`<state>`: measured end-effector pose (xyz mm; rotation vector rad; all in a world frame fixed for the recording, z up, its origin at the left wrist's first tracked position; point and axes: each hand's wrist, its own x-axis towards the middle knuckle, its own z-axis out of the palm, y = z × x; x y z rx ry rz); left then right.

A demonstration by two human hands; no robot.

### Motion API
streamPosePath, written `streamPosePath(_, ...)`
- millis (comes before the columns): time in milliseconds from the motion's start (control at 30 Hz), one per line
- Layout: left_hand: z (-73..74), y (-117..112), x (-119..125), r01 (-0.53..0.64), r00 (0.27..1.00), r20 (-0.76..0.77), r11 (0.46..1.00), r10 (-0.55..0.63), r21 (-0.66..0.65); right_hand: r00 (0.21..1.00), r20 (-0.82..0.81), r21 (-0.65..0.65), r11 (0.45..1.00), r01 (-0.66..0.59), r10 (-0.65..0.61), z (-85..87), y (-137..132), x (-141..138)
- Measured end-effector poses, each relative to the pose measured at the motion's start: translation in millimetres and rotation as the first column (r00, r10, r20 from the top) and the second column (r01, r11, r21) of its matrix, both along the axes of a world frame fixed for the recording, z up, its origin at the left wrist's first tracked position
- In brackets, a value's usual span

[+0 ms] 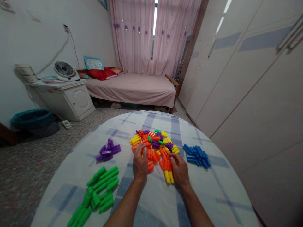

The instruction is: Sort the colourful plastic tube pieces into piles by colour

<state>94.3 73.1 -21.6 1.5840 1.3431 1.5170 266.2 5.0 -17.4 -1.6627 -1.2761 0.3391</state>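
A mixed pile of small plastic tube pieces (155,143) in orange, yellow, purple and green lies in the middle of a round table (213,189) covered with a plaid cloth. My left hand (140,162) rests palm down on the pile's near left edge, fingers curled over orange pieces. My right hand (179,168) lies at the near right edge, fingers bent against orange and yellow pieces (168,171). Whether either hand grips a piece is hidden under the fingers.
Sorted heaps lie around the pile: purple pieces (108,151) at left, green pieces (99,192) at near left, blue pieces (196,155) at right. Beyond the table stand a bed (132,88), a white cabinet (68,97) with a fan, and wardrobes (236,78) at right.
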Motion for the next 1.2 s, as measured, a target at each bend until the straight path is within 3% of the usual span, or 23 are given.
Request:
streamPosePath(167,2.6,0.6,-0.5,-0.018,0.997,0.077,0.999,0.020,-0.031,0.998,-0.050,0.024,0.999,-0.039,0.040,2.7,-3.7,-6.8)
streamPosePath(367,2.2,5.4,-3.5,-0.081,0.985,0.147,0.994,0.090,-0.070,0.998,-0.052,0.066,0.997,0.025,-0.022,3.9,-10.1,-5.6)
streamPosePath(667,-1.5,9.1,-3.1,-0.088,0.984,0.146,0.992,0.101,-0.094,0.996,0.014,0.052,0.995,0.088,-0.089,3.8,-15.0,-3.0)
streamPosePath(933,2.1,8.3,-3.9,-0.085,0.979,0.174,0.990,0.104,-0.110,0.994,0.103,0.076,0.997,-0.026,0.018,48.4,-4.7,-8.1)
streamPosePath(1067,1.0,10.4,-2.9,-0.098,0.974,0.195,0.989,0.118,-0.109,0.974,0.207,0.022,0.995,-0.097,0.090,70.1,20.1,-4.3)
streamPosePath(1200,-3.2,13.9,-0.9,-0.087,0.971,0.211,0.987,0.114,-0.133,0.919,0.343,-0.050,0.981,-0.189,0.195,79.8,56.2,-7.6)
